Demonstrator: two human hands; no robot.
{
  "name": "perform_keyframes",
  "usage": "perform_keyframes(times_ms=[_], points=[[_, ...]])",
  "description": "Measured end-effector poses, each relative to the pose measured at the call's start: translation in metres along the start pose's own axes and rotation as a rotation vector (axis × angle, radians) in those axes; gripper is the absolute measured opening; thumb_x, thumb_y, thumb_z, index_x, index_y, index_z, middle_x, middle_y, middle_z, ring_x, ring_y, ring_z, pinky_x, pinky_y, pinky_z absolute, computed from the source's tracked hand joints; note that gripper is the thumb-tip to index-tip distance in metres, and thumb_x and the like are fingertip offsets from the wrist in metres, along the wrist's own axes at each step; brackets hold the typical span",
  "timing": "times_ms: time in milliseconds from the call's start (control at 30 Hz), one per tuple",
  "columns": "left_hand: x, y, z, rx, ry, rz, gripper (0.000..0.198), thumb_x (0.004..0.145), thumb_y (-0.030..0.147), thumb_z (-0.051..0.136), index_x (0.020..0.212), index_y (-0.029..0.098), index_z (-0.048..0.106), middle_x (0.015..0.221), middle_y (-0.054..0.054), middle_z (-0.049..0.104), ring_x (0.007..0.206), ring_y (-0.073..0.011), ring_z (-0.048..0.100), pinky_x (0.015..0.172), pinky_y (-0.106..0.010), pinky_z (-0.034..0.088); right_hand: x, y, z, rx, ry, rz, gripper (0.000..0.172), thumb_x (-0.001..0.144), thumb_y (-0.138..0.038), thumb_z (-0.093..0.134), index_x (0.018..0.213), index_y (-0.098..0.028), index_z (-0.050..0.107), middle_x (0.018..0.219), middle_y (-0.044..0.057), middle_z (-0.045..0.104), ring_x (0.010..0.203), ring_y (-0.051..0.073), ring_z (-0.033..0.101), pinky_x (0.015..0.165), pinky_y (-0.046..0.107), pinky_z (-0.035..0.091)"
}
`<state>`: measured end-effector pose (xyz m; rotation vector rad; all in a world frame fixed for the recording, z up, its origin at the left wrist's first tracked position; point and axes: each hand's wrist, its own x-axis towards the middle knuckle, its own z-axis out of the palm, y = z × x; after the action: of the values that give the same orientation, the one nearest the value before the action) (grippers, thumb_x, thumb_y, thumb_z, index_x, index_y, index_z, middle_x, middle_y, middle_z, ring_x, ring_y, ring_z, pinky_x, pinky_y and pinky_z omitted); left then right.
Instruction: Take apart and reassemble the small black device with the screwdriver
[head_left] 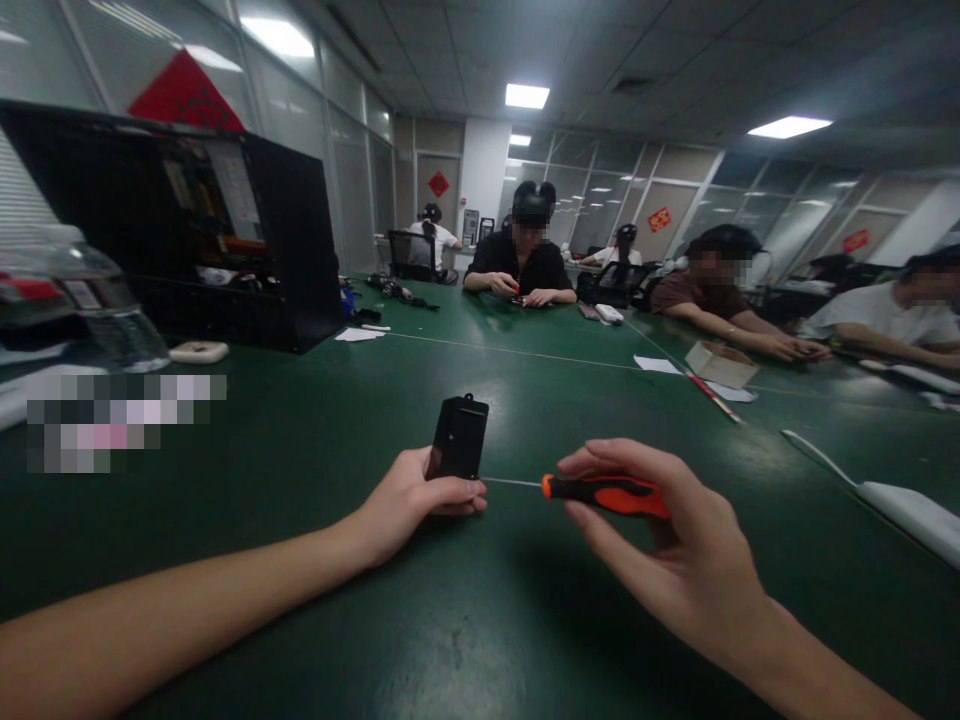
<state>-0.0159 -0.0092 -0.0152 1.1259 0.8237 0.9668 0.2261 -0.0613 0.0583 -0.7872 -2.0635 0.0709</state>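
Observation:
My left hand (424,495) is closed round the lower end of a small black box-shaped part (460,437), which has a little loop tab on top and stands upright above the table. In my right hand (675,530) is a screwdriver (611,495) with an orange and black handle, lying level between thumb and fingers. Its thin metal shaft points left and meets the lower right edge of the black part. Whether the tip sits in a screw is too small to tell.
On the green table (300,620) a large open black case (292,240) and a plastic bottle (109,300) stand at left. A cardboard box (721,365), paper (658,365) and a white device (911,515) lie at right. Several people sit around; one person (525,250) works opposite.

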Motion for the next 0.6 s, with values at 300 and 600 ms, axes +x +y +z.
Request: perform_keyframes(times_ms=[300,600], points=[[-0.001,0.0012,0.0016,0.041,-0.028,0.024,0.031,0.072,0.025,0.079,0.096,0.01,0.067,0.093,-0.012,0.073,0.082,-0.0237,0.072,0.079,-0.035,0.055,0.0023,-0.0061,-0.0004,0.017,0.072,-0.146,0.043,0.08,-0.001,0.066,0.117,-0.021,0.058,0.1,0.007,0.073,0.09,0.02,0.073,0.077,0.03,0.063],[-0.0045,0.0078,0.0039,0.2,-0.049,0.075,0.023,0.073,0.026,0.076,0.089,0.011,0.069,0.082,-0.01,0.074,0.079,-0.0234,0.07,0.076,-0.034,0.053,0.0017,-0.0082,0.0014,-0.024,0.032,-0.221,0.045,0.081,0.0,0.063,0.119,-0.022,0.055,0.099,0.008,0.073,0.091,0.021,0.073,0.075,0.031,0.064]])
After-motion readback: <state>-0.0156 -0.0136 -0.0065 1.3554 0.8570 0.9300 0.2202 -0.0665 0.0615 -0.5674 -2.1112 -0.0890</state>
